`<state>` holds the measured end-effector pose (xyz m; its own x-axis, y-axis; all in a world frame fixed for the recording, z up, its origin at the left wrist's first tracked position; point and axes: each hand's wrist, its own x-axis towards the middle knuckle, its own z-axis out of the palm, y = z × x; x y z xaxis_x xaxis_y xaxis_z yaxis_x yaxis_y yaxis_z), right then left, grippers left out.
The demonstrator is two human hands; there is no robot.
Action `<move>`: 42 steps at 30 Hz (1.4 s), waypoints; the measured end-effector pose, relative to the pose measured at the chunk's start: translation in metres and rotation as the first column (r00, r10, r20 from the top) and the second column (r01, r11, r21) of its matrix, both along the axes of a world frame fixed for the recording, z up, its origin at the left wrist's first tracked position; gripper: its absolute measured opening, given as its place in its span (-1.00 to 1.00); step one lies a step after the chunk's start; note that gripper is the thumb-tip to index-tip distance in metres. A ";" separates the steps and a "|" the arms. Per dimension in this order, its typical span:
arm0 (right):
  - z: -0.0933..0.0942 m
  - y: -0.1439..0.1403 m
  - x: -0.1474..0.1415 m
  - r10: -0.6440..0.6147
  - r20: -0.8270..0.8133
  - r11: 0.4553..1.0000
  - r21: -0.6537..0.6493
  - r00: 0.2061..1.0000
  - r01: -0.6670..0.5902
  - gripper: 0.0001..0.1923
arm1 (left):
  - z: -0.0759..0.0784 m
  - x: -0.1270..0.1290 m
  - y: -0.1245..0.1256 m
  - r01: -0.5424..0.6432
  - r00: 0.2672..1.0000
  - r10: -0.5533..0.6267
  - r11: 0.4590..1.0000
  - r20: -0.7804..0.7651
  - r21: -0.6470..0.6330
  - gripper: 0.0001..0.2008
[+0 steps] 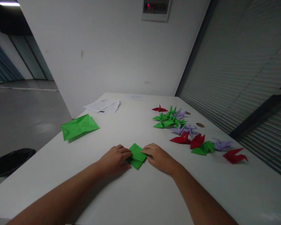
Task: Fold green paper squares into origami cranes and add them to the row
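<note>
A small green origami paper (137,155), folded into a diamond with a crease or flap edge across its lower half, lies on the white table in front of me. My left hand (117,158) grips its left corner, fingers bent and thumb low by the paper's edge. On the opposite side, my right hand (158,157) pinches the right corner between thumb and fingers. Each hand covers part of the paper's side. Farther left, a larger creased green sheet (80,126) lies partly unfolded near the table's left edge.
Several folded paper cranes in green, purple and red (184,137) are grouped along the right side of the table (121,200). Printed sheets (103,105) lie at the far left. A black-lined bin (11,161) stands on the floor at left. Window blinds (243,68) border the right side.
</note>
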<state>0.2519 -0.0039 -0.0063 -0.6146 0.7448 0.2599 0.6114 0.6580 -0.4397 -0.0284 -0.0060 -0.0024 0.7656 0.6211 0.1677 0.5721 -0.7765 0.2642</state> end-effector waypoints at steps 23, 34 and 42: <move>0.004 -0.008 -0.019 -0.134 -0.447 0.989 -0.115 0.885 0.092 -0.91 | -0.011 0.016 -0.001 -0.165 0.842 0.337 0.905 0.422 -0.393 -0.82; -0.010 -0.006 -0.033 -0.294 -0.607 0.854 -0.513 0.738 -0.082 -0.66 | -0.018 0.022 0.001 0.112 0.510 0.577 0.690 0.637 -0.715 -0.51; -0.003 -0.009 -0.031 -0.297 -0.208 0.916 -0.338 0.932 0.217 -0.72 | -0.018 0.014 0.003 -0.206 0.832 0.227 0.974 0.507 -0.098 -0.67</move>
